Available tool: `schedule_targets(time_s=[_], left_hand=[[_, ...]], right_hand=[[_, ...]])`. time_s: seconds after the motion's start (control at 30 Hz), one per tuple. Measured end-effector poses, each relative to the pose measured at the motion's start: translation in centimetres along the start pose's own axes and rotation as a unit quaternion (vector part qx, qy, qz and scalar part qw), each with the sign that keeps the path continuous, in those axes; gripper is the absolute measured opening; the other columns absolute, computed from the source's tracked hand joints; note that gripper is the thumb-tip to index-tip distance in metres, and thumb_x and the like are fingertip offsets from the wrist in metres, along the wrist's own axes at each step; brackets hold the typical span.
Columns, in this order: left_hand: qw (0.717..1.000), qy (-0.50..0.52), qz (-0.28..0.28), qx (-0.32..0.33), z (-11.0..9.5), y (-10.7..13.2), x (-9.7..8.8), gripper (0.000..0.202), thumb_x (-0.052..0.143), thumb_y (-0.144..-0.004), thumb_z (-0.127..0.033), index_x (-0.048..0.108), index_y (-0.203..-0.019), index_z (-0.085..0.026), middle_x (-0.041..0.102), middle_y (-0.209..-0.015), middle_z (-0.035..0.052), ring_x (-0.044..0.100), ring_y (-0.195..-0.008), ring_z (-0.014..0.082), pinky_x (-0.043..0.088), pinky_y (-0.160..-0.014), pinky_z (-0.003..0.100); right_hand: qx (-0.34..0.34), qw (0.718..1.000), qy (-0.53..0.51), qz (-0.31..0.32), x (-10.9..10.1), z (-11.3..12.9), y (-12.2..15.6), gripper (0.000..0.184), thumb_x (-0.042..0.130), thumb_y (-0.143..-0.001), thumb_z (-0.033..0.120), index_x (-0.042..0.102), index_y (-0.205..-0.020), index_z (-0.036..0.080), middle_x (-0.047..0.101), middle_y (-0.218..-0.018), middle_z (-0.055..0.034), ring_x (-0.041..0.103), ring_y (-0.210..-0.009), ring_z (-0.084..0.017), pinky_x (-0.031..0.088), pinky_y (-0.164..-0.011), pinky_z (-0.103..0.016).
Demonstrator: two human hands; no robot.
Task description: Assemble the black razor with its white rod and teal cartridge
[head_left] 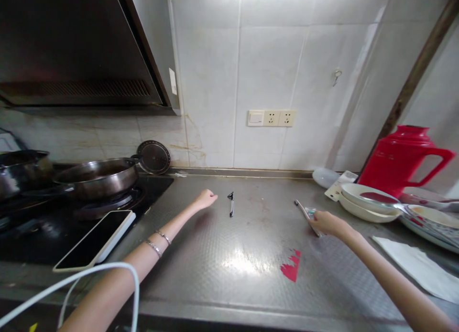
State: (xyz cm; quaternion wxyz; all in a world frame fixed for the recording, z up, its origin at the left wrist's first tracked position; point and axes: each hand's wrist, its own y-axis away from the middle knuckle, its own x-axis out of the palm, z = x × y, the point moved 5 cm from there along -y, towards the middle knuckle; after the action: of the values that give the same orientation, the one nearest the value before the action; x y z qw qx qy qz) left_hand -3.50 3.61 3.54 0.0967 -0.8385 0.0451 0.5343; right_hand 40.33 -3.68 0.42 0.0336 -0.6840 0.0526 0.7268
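My left hand (205,198) reaches across the steel counter (229,255) with its fingers curled into a loose fist, holding nothing that shows. A small black pen-like object (231,203) lies on the counter just right of it, not touched. My right hand (324,222) is closed around a thin silver utensil handle (303,211) and a small pale teal item, low over the counter. Two bracelets sit on my left wrist (158,242).
A frying pan (96,176) and a dark pot (21,169) sit on the stove at left, with a phone (96,239) by its edge. Stacked white bowls and plates (369,203), a red thermos jug (405,160) and a paper towel (419,267) fill the right side. A red scrap (292,266) lies on the counter.
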Motion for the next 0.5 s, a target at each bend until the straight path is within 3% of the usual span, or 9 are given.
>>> schedule_targets(time_s=[0.23,0.4,0.5], left_hand=[[0.999,0.028,0.017,0.011,1.9,1.1,-0.6,0.036,0.042,-0.074,-0.037,0.054,-0.049,-0.015,0.049,-0.045,-0.0004,0.046,-0.048,0.0126,0.028,-0.051,0.023],[0.999,0.025,0.031,0.027,1.8,1.8,-0.7,0.034,0.042,-0.073,-0.037,0.053,-0.049,-0.015,0.049,-0.045,-0.0009,0.044,-0.046,0.0119,0.027,-0.051,0.023],[0.998,0.024,0.033,0.039,1.1,1.9,-0.5,0.034,0.042,-0.074,-0.036,0.053,-0.049,-0.014,0.046,-0.044,-0.0015,0.041,-0.046,0.0110,0.025,-0.050,0.023]], right_hand=[[-0.035,0.998,0.012,0.056,1.1,0.8,-0.1,0.024,0.045,-0.077,0.020,0.064,-0.067,0.011,0.066,-0.074,-0.0154,0.063,-0.069,-0.022,0.038,-0.056,-0.026],[-0.051,0.998,0.004,0.046,0.6,1.9,0.3,0.029,0.040,-0.080,0.020,0.064,-0.068,0.010,0.067,-0.074,-0.0148,0.062,-0.068,-0.020,0.036,-0.057,-0.025],[-0.055,0.998,0.000,0.018,-0.1,4.5,0.7,0.035,0.037,-0.082,0.023,0.066,-0.071,0.008,0.068,-0.078,-0.0195,0.064,-0.073,-0.024,0.037,-0.058,-0.026]])
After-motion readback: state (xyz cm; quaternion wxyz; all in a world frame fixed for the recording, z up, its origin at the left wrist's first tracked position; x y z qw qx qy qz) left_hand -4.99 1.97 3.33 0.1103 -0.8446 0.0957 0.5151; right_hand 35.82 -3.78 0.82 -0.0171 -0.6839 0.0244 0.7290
